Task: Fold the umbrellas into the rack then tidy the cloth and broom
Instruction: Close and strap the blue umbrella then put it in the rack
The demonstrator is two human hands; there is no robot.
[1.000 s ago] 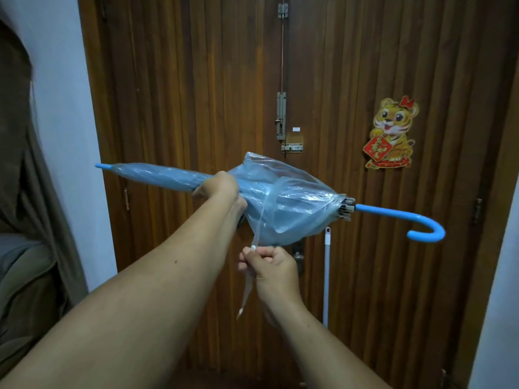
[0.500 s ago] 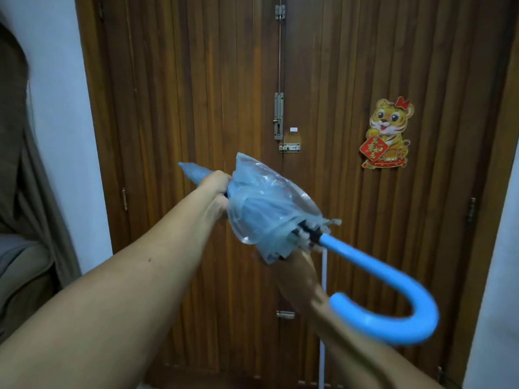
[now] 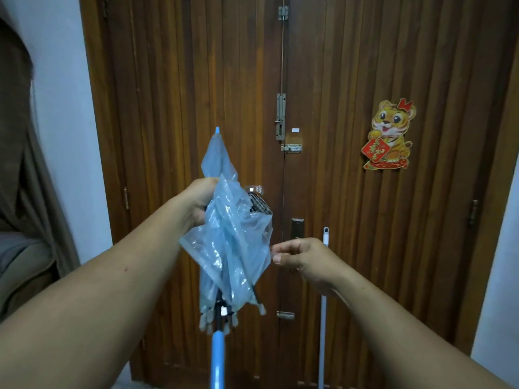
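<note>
A closed translucent blue umbrella [image 3: 227, 242] stands nearly upright in front of me, tip up and blue handle shaft [image 3: 218, 357] running down out of the frame. My left hand [image 3: 198, 203] grips the canopy around its upper middle. My right hand [image 3: 299, 255] pinches the canopy's loose right edge between thumb and fingers. The canopy folds hang loose and puffed around the ribs. A white broom handle [image 3: 323, 304] leans against the door to the right of my right hand. A checked cloth [image 3: 259, 206] shows just behind the umbrella at the door handle.
A brown wooden double door [image 3: 351, 80] with bolts and a latch fills the background, a tiger sticker [image 3: 389, 134] on its right leaf. A brown curtain [image 3: 25, 164] and a sofa edge [image 3: 19, 265] are at the left. White walls flank the door.
The umbrella swung from lying sideways to upright with its tip up. My right hand moved from under the canopy to its right edge. My left hand kept its grip.
</note>
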